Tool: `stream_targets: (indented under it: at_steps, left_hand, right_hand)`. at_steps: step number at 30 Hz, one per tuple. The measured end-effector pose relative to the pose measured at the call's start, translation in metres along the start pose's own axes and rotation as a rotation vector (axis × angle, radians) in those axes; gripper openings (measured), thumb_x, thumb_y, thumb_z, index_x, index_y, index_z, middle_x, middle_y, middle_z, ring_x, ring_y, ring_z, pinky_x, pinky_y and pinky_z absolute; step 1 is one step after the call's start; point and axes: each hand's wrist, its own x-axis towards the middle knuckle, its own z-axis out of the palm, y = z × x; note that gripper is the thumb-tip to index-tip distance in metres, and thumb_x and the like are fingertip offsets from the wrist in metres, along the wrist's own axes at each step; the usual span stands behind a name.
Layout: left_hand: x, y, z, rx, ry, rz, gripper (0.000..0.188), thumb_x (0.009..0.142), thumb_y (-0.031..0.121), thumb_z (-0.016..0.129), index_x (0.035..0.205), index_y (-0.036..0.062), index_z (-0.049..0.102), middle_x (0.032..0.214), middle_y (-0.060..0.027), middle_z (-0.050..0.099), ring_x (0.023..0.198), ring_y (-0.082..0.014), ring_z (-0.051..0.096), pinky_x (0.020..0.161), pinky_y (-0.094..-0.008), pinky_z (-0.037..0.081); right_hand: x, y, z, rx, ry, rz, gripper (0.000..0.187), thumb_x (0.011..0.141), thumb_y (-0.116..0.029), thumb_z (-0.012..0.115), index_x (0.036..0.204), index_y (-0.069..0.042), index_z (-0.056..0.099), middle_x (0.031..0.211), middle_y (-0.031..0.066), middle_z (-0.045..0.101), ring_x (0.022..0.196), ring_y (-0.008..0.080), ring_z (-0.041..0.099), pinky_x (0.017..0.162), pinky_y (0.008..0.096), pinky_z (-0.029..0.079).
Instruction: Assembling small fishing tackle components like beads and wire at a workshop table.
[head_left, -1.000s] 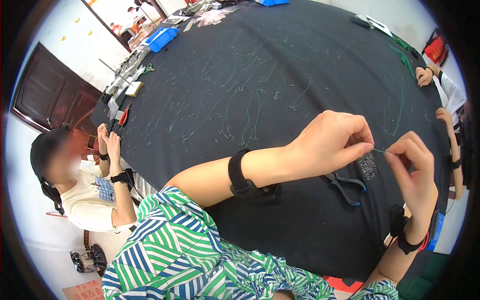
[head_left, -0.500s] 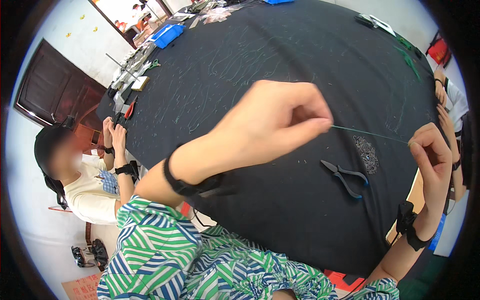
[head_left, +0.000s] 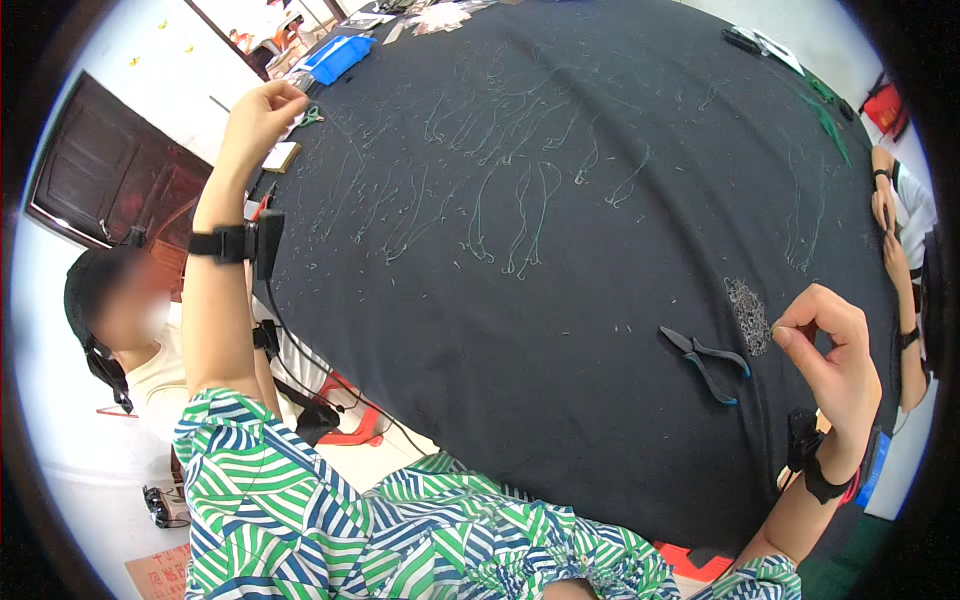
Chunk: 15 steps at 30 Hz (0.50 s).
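My left hand (head_left: 262,118) is raised at the far left, its arm stretched out. Thumb and fingers are pinched together near green-handled scissors (head_left: 313,115); what they hold is too fine to make out. On the right, my right hand (head_left: 838,345) has thumb and forefinger pinched beside a heap of small dark metal pieces (head_left: 747,318). I cannot make out what is between those fingertips. Pliers (head_left: 700,362) with blue-tipped grips lie partly spread on the black cloth, left of my right hand. Several looped green threads (head_left: 520,215) with small pieces at their ends lie across the cloth.
The black cloth (head_left: 560,420) covers a large table. A blue tray (head_left: 338,60) and a pale block (head_left: 282,157) stand at the far left edge. A bundle of green thread (head_left: 832,128) lies far right. One person (head_left: 125,300) sits left; another person's hands (head_left: 885,210) rest at the right edge.
My left hand has swung from the middle of the table to the far left. The green thread stretched between my hands no longer shows there. My right hand has moved slightly nearer.
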Motion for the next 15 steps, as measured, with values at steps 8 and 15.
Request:
stream_targets:
  at_steps: [8, 15]
  left_hand:
    - [-0.002, -0.121, 0.046, 0.083, 0.051, -0.281, 0.025, 0.084, 0.026, 0.068, 0.09, 0.0025, 0.073, 0.068, -0.0047, 0.069, 0.059, -0.0109, 0.064, 0.058, -0.0279, 0.05]
    - [-0.061, -0.167, 0.073, -0.105, -0.078, -0.506, 0.017, 0.084, 0.017, 0.069, 0.088, 0.0004, 0.072, 0.068, -0.0034, 0.068, 0.056, -0.0088, 0.062, 0.05, -0.0224, 0.048]
  right_hand:
    - [-0.003, 0.012, 0.001, -0.061, 0.016, 0.081, 0.009, 0.078, 0.003, 0.065, 0.075, 0.001, 0.056, 0.07, 0.0023, 0.052, 0.062, 0.0085, 0.048, 0.057, 0.0243, 0.037]
    - [0.002, 0.015, 0.001, -0.035, -0.03, 0.11, 0.008, 0.078, 0.003, 0.064, 0.076, 0.001, 0.057, 0.07, 0.0028, 0.053, 0.062, 0.009, 0.049, 0.058, 0.0241, 0.038]
